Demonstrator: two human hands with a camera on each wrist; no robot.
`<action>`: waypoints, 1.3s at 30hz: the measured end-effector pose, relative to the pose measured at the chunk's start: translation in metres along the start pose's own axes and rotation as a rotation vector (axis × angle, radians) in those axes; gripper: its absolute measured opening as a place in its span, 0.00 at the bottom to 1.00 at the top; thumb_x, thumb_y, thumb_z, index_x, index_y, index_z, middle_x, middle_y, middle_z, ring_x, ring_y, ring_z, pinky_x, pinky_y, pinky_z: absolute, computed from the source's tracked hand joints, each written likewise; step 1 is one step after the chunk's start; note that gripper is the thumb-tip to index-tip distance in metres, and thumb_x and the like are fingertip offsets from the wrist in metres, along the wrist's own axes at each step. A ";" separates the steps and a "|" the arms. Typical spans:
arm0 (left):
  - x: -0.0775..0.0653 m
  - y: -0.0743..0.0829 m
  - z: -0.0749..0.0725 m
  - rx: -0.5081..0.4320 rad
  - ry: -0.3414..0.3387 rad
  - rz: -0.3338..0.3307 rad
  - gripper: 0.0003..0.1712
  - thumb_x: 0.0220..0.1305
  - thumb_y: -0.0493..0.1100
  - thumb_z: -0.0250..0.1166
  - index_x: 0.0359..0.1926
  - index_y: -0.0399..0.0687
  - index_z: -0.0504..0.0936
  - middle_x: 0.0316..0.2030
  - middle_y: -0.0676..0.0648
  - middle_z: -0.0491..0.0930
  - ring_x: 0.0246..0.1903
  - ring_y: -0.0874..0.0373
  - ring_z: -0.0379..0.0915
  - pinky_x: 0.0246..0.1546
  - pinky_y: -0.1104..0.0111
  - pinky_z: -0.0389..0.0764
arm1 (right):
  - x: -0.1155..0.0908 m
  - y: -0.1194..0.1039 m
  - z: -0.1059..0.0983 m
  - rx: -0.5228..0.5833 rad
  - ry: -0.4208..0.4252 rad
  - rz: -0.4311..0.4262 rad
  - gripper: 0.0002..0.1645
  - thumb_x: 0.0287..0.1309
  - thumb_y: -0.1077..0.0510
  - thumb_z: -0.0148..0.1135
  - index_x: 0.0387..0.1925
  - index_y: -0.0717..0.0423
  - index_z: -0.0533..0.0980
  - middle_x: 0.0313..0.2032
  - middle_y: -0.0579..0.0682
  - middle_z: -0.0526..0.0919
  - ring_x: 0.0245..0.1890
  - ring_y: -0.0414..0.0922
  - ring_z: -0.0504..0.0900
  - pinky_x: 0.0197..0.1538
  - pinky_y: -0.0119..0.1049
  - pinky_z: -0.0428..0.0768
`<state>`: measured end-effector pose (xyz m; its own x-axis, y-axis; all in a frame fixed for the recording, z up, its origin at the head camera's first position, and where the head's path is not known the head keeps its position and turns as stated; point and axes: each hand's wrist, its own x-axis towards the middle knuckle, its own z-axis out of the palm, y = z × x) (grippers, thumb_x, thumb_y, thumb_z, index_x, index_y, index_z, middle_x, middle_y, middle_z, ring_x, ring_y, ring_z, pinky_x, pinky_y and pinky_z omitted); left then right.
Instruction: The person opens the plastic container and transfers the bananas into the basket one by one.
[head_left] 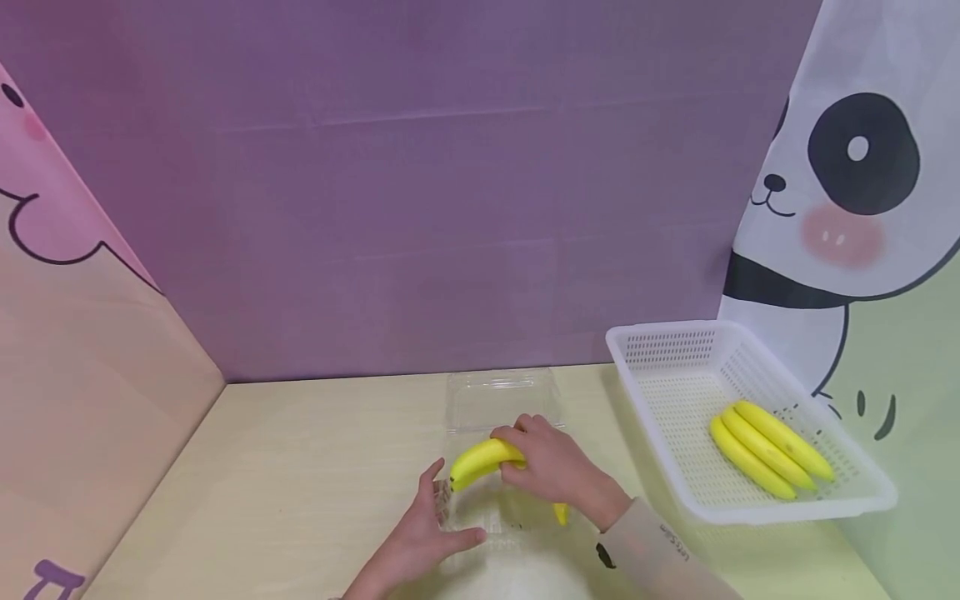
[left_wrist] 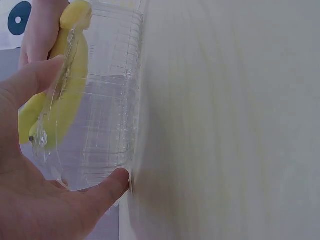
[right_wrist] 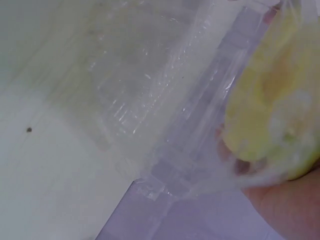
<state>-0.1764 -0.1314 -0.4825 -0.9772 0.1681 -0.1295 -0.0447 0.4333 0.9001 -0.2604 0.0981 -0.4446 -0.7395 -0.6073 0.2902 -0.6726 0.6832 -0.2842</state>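
My right hand [head_left: 547,462] grips a bunch of yellow bananas [head_left: 480,462] from above, holding it over a clear plastic clamshell box [head_left: 495,521]. Another yellow tip [head_left: 561,513] shows below the right wrist; I cannot tell whether it belongs to this bunch. The box's lid [head_left: 506,400] is folded back toward the wall. At the box's left end, my left hand [head_left: 420,533] has thumb and forefinger spread apart. In the left wrist view, its fingers touch the clear wall, with the bananas [left_wrist: 67,100] partly behind the plastic. The right wrist view is blurred.
A white perforated basket [head_left: 660,433] stands on the right of the light wooden table [head_left: 300,467], with a bunch of bananas [head_left: 768,450] inside. Behind the table rises a purple wall [head_left: 420,208], with printed panels on both sides.
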 end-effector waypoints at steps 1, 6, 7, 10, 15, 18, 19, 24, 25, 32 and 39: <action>0.000 0.000 0.000 0.002 0.003 -0.001 0.70 0.52 0.55 0.80 0.79 0.45 0.39 0.70 0.23 0.59 0.68 0.29 0.61 0.61 0.36 0.67 | 0.000 0.000 -0.001 0.005 0.000 0.004 0.20 0.59 0.53 0.64 0.54 0.45 0.79 0.35 0.42 0.71 0.34 0.40 0.67 0.31 0.32 0.71; 0.000 0.000 0.001 0.011 0.014 0.005 0.70 0.52 0.55 0.80 0.79 0.44 0.40 0.70 0.23 0.60 0.68 0.30 0.62 0.62 0.37 0.67 | -0.003 -0.002 -0.009 0.016 -0.001 0.009 0.20 0.59 0.54 0.63 0.54 0.46 0.79 0.36 0.42 0.71 0.35 0.40 0.67 0.32 0.32 0.71; 0.000 0.000 0.001 0.007 0.012 0.002 0.70 0.52 0.55 0.80 0.79 0.45 0.39 0.70 0.23 0.60 0.68 0.31 0.61 0.62 0.38 0.67 | -0.003 -0.002 -0.011 0.017 0.000 0.009 0.20 0.59 0.54 0.63 0.54 0.46 0.79 0.36 0.42 0.71 0.35 0.40 0.67 0.32 0.32 0.72; -0.001 0.000 0.000 0.001 0.009 0.000 0.70 0.52 0.55 0.80 0.79 0.45 0.39 0.70 0.23 0.59 0.68 0.30 0.61 0.62 0.37 0.67 | -0.004 -0.002 -0.015 0.012 0.007 0.012 0.20 0.60 0.54 0.63 0.54 0.46 0.79 0.36 0.42 0.71 0.35 0.40 0.67 0.32 0.32 0.72; -0.002 0.001 0.000 -0.006 0.008 -0.007 0.70 0.52 0.54 0.80 0.79 0.45 0.39 0.71 0.23 0.58 0.69 0.30 0.59 0.62 0.37 0.66 | -0.005 -0.003 -0.021 -0.001 0.027 0.021 0.20 0.58 0.53 0.63 0.54 0.45 0.79 0.36 0.41 0.71 0.34 0.40 0.68 0.30 0.32 0.71; -0.001 0.002 0.000 0.002 0.014 -0.007 0.70 0.51 0.54 0.80 0.79 0.45 0.39 0.70 0.23 0.59 0.69 0.30 0.59 0.62 0.37 0.66 | -0.007 -0.003 -0.026 -0.010 0.034 0.026 0.20 0.58 0.53 0.63 0.54 0.44 0.79 0.36 0.41 0.71 0.34 0.39 0.68 0.30 0.32 0.71; -0.001 0.002 0.000 0.005 0.016 -0.008 0.70 0.51 0.55 0.80 0.79 0.46 0.39 0.70 0.23 0.59 0.69 0.30 0.59 0.63 0.37 0.66 | -0.007 -0.003 -0.027 -0.010 0.037 0.028 0.20 0.58 0.53 0.63 0.53 0.44 0.79 0.36 0.41 0.71 0.34 0.39 0.68 0.29 0.32 0.70; -0.001 0.003 0.000 0.013 0.023 -0.009 0.70 0.51 0.55 0.81 0.79 0.46 0.40 0.70 0.22 0.59 0.69 0.29 0.59 0.62 0.36 0.66 | -0.010 -0.004 -0.035 -0.009 0.050 0.035 0.19 0.57 0.54 0.64 0.53 0.44 0.79 0.36 0.40 0.71 0.34 0.39 0.68 0.29 0.31 0.70; -0.001 0.003 0.000 0.011 0.023 -0.013 0.70 0.51 0.55 0.81 0.79 0.47 0.40 0.70 0.23 0.58 0.70 0.30 0.58 0.63 0.37 0.66 | -0.010 -0.004 -0.037 -0.006 0.053 0.036 0.19 0.57 0.54 0.64 0.52 0.44 0.79 0.36 0.40 0.71 0.35 0.39 0.68 0.29 0.31 0.70; -0.002 0.004 0.000 0.001 0.022 -0.007 0.70 0.51 0.53 0.81 0.79 0.46 0.40 0.71 0.23 0.58 0.69 0.29 0.59 0.62 0.37 0.67 | -0.015 -0.003 -0.049 -0.011 0.068 0.049 0.20 0.57 0.54 0.65 0.53 0.45 0.79 0.36 0.39 0.71 0.36 0.39 0.68 0.30 0.30 0.72; -0.001 0.003 0.002 -0.006 0.022 -0.008 0.69 0.51 0.52 0.81 0.79 0.47 0.40 0.71 0.25 0.59 0.69 0.30 0.61 0.63 0.39 0.68 | -0.021 0.002 -0.059 -0.013 0.080 0.088 0.21 0.58 0.55 0.64 0.55 0.47 0.79 0.38 0.41 0.73 0.38 0.40 0.69 0.33 0.33 0.74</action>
<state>-0.1752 -0.1288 -0.4802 -0.9812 0.1448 -0.1279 -0.0542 0.4293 0.9015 -0.2446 0.1358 -0.3970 -0.7907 -0.5112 0.3369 -0.6048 0.7378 -0.2998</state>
